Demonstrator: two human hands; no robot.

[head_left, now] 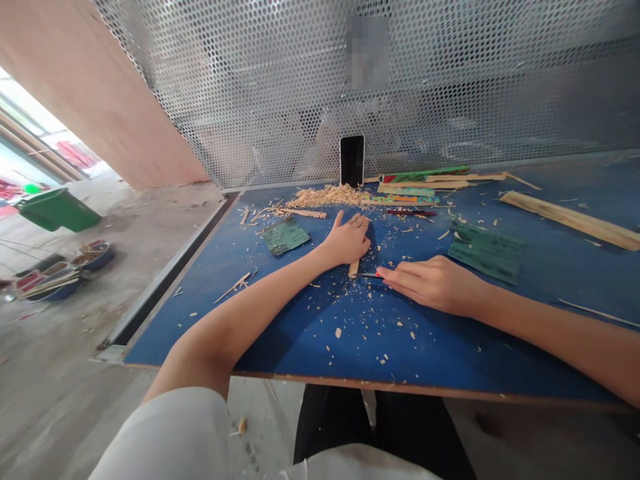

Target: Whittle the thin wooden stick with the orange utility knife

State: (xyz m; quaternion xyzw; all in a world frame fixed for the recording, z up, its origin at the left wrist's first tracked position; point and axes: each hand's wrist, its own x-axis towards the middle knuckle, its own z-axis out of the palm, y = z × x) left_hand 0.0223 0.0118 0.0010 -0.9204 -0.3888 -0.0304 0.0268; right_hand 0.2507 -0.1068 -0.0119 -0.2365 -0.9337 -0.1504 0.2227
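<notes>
Blue tabletop [300, 327] underneath, the left hand [349, 239] lies flat, fingers outstretched, over a wooden strip [354, 268] running near-to-far, its near end met crosswise by the slim-bladed tool [369, 275] the right hand [433, 283] grips.

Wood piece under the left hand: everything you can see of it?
The wood piece looks pale, bare and narrow, lying on the blue table. The left hand covers its far part; only the near end shows. There, the tip of the tool in the right hand meets it.
</notes>
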